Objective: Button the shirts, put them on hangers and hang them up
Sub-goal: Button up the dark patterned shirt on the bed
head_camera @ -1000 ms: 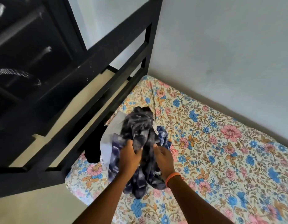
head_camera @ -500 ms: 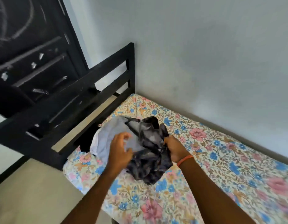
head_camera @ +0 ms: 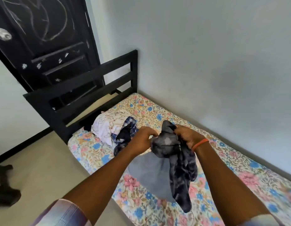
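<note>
Held bunched above the floral-sheeted bed (head_camera: 157, 111): dark grey tie-dyed cotton shirt (head_camera: 177, 154), gripped by left hand (head_camera: 144, 137) and right hand (head_camera: 188, 136), tail drooping below. Soft, light, limp; probably best taken at collar or shoulders. Beyond left hand, heaped pale and checked shirts (head_camera: 112, 126).

- The dark mottled shirt (head_camera: 172, 154) now hangs lifted off the pile of clothes (head_camera: 112, 128), which lies uncovered on the floral bed (head_camera: 239, 168).
- The left hand (head_camera: 142, 138) now grips the shirt's top edge instead of touching the white garment.
- The right hand (head_camera: 188, 137) sits higher, apparently bunching fabric.
</note>
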Demonstrator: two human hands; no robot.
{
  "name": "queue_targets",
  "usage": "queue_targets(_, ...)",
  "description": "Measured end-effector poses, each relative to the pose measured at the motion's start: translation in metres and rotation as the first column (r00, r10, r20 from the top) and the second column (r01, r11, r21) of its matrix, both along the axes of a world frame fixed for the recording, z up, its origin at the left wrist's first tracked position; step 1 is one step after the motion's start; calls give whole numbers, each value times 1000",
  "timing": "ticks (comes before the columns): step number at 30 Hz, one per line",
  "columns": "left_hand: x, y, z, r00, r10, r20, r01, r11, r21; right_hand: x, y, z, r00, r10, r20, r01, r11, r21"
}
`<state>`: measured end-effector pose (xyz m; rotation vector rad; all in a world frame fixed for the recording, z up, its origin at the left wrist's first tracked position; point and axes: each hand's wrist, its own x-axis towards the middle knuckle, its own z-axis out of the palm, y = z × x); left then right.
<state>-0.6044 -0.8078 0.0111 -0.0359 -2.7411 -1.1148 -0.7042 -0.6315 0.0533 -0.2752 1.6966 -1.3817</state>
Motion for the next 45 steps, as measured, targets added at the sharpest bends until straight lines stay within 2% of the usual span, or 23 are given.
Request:
queue_targets(2, 21, 11, 10, 994, 108, 6, -108, 994, 27, 9, 16, 3, 964, 95, -247, -47, 980, 193)
queue_targets(4, 39, 21, 23, 976, 209, 57, -211, 977, 32, 21, 25, 1, 856, 92, -508, 73, 953, 295)
queue_targets(6, 56, 38, 37, 980, 196, 44, -197, 980, 13, 44, 34, 2, 857, -9, -515, 87, 988, 127)
queue_targets(9, 80, 68, 54, 991, 132, 34, -130, 990, -60, 88, 43, 19, 874, 175, -454, -244, 965, -97)
queue_targets(11, 91, 84, 57, 992, 121, 24, -119, 990, -75, 114, 44, 24, 742, 255, -620, -328, 945, -3)
queue_targets(14, 120, 103, 60, 993, 114, -21, -114, 993, -39, 145, 56, 18, 469, 93, -878, -88, 994, 59)
queue_targets(17, 147, 122, 62, 983, 137, -123, -142, 989, -29, 164, 74, 17, 379, -9, -925, 3, 1000, -8)
queue_targets(18, 152, 124, 58, 970, 171, -175, -181, 982, -46, 166, 78, 19, 429, -59, -901, 5, 998, -62)
queue_targets(20, 162, 126, 49, 952, 244, -185, -256, 966, -46, 171, 88, 25, 691, -121, -713, -49, 976, -213)
queue_targets(21, 165, 125, 42, 961, 259, -95, -255, 966, 50, 170, 94, 23, 796, -103, -597, -83, 958, -276)
queue_targets(23, 170, 124, 34, 971, 159, 177, -212, 915, 344, 162, 106, 11, 917, -5, -400, -156, 916, -369)
queue_targets(24, 170, 125, 28, 962, 51, 270, -170, 884, 437, 157, 111, 7, 950, 61, -307, -192, 889, -415)
queue_targets(26, 169, 125, 7, 942, -61, 331, -82, 912, 401, 144, 116, -2, 980, 117, -160, -181, 859, -478)
queue_targets(30, 164, 139, -37, 917, -6, 399, -114, 954, 276, 120, 130, -15, 987, 32, 156, 67, 804, -590)
queue_targets(32, 152, 148, -49, 913, 62, 403, -177, 950, 256, 105, 138, -19, 972, 7, 233, 135, 796, -590)
queue_targets(34, 139, 153, -50, 910, 212, 357, -315, 913, 261, 86, 143, -27, 987, -154, 38, 157, 908, -388)
queue_targets(35, 132, 154, -49, 894, 288, 344, -389, 880, 274, 74, 146, -33, 956, -205, -210, 169, 969, -180)
queue_targets(36, 124, 153, -47, 880, 336, 335, -433, 857, 278, 63, 151, -38, 880, -186, -438, 223, 974, 33)
queue_targets(38, 111, 151, -43, 871, 336, 359, -425, 882, 204, 52, 158, -47, 763, -18, -646, 238, 937, 255)
queue_targets(40, 98, 151, -34, 899, 283, 334, -328, 941, 84, 55, 158, -48, 703, 181, -687, -9, 969, 246)
queue_targets(42, 85, 155, -26, 936, 212, 281, -203, 977, -62, 65, 147, -50, 573, 322, -753, -287, 940, 183)
queue_targets(43, 80, 157, -21, 948, 186, 260, -152, 978, -144, 70, 141, -51, 495, 343, -798, -349, 920, 178)
queue_targets(45, 68, 160, -12, 965, 184, 189, -123, 947, -296, 70, 131, -55, 322, 330, -887, -300, 925, 235)
